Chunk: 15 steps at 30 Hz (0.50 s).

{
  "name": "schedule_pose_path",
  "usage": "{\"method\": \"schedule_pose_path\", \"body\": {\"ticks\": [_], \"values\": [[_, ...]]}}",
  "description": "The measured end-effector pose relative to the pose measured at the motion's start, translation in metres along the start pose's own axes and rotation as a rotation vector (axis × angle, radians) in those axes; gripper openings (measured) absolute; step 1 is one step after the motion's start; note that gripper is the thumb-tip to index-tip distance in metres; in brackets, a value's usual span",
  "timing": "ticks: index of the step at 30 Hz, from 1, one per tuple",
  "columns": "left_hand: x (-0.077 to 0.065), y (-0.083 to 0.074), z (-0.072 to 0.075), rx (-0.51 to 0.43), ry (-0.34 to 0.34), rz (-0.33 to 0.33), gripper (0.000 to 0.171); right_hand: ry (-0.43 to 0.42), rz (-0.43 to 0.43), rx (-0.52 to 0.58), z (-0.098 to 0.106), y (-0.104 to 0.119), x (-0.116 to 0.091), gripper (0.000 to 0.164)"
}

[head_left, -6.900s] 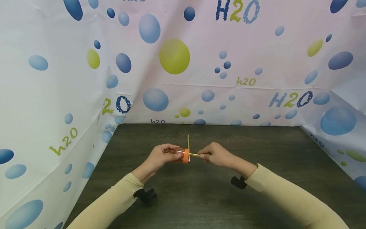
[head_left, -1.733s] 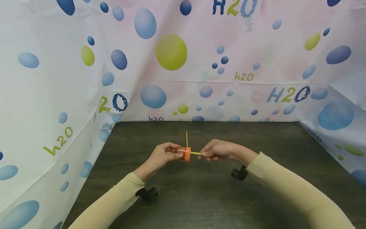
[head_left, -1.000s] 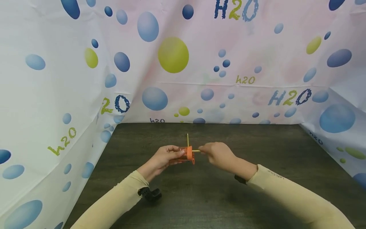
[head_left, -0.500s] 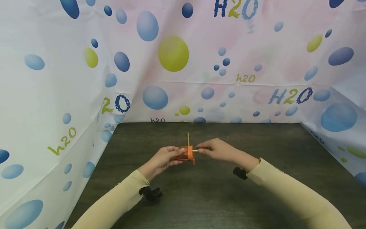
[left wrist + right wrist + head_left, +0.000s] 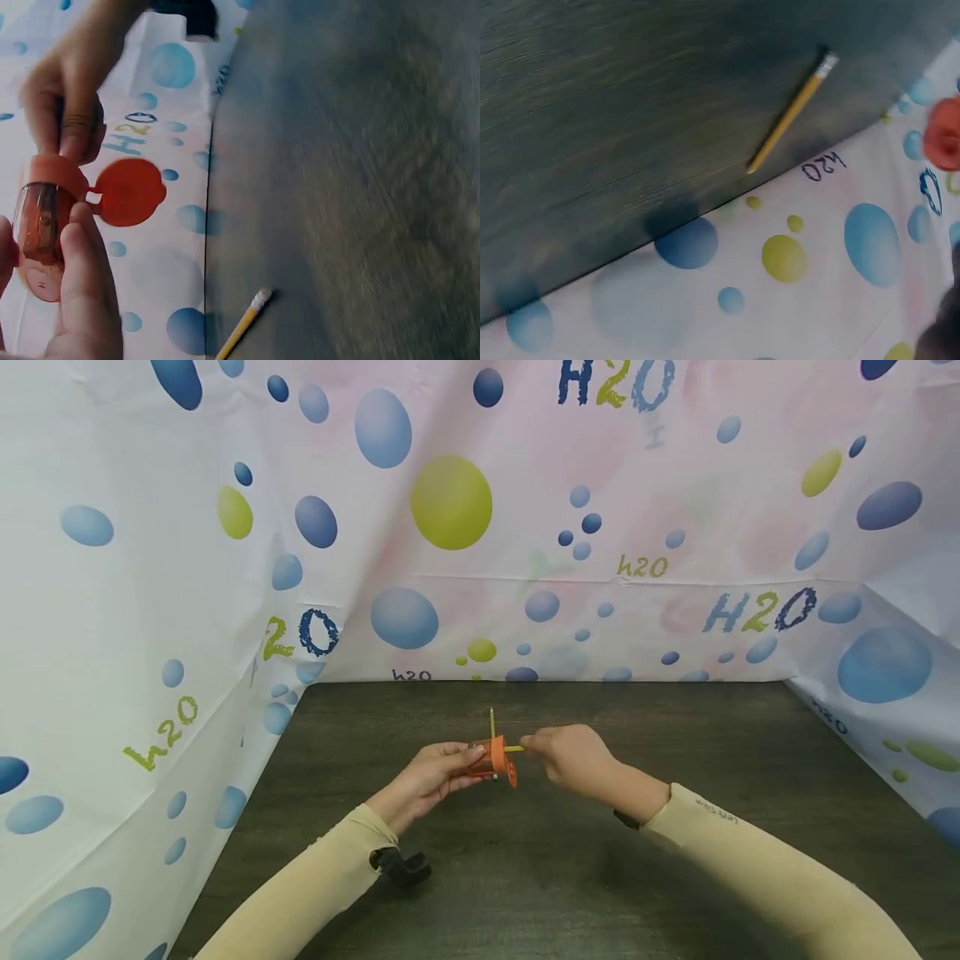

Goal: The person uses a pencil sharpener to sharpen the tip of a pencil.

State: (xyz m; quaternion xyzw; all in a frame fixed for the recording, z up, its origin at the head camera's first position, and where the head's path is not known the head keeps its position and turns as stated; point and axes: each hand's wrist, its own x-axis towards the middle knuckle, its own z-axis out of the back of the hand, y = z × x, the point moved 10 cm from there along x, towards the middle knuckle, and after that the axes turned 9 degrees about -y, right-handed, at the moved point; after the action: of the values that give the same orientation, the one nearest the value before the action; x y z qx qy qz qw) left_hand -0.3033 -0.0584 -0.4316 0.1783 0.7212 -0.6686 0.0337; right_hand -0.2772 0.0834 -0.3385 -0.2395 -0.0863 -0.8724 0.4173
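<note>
**Left hand (image 5: 431,779) holding orange sharpener (image 5: 498,755), right hand (image 5: 579,760) pinching yellow pencil (image 5: 514,748)**

Closest to the viewer, a left sleeve (image 5: 300,885) and a right sleeve (image 5: 772,868), both cream, are slanting inward from the lower corners. Small lettering is showing near the right cuff, too small to read surely. A black wrist mount (image 5: 401,867) is jutting out beneath the left cuff, while only a sliver of its counterpart is showing under the right wrist.

Farther in, the left hand is gripping the sharpener's clear body between thumb and fingers, its orange collar facing the right hand. The sharpener is being held above the table (image 5: 480,877), with a metal part (image 5: 46,217) showing through its wall. Its round orange lid (image 5: 131,191) is hanging open from the collar by a hinge. Thumb and fingers closed together, the right hand is pinching the yellow pencil, whose short visible stretch is running into the collar; how deep it is sitting, the views cannot tell.

Beyond the hands, a second pencil (image 5: 492,724) is lying on the dark tabletop, its tip pointing away from the person and its eraser end toward them. Past the far edge, a white backdrop (image 5: 525,460) is standing, bearing blue and green spots and "H2O" lettering.
</note>
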Motion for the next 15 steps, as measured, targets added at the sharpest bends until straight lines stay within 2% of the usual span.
{"method": "schedule_pose_path", "body": {"ticks": [2,5,7,8,9,11,13,15], "values": [[0.001,-0.007,0.004,0.118,-0.057,-0.099,0.042,0.129,-0.138,0.226,-0.011,-0.012,0.002,0.022],[-0.004,-0.017,0.002,0.272,-0.072,-0.245,0.039,0.367,-0.387,0.646,-0.031,-0.026,-0.003,0.026],[-0.007,-0.022,0.0,0.34,-0.063,-0.318,0.039,0.497,-0.53,0.84,-0.042,-0.03,-0.01,0.029],[-0.009,-0.024,-0.001,0.357,-0.054,-0.338,0.039,0.545,-0.573,0.902,-0.046,-0.03,-0.013,0.03],[-0.01,-0.025,-0.001,0.365,-0.052,-0.345,0.039,0.57,-0.586,0.925,-0.048,-0.03,-0.014,0.031],[-0.011,-0.023,0.002,0.361,-0.066,-0.321,0.04,0.565,-0.542,0.9,-0.046,-0.028,-0.013,0.032],[-0.01,-0.02,0.006,0.338,-0.087,-0.273,0.04,0.497,-0.447,0.79,-0.04,-0.024,-0.008,0.033],[-0.009,-0.016,0.01,0.287,-0.101,-0.213,0.041,0.382,-0.338,0.608,-0.029,-0.021,-0.002,0.034]]}}
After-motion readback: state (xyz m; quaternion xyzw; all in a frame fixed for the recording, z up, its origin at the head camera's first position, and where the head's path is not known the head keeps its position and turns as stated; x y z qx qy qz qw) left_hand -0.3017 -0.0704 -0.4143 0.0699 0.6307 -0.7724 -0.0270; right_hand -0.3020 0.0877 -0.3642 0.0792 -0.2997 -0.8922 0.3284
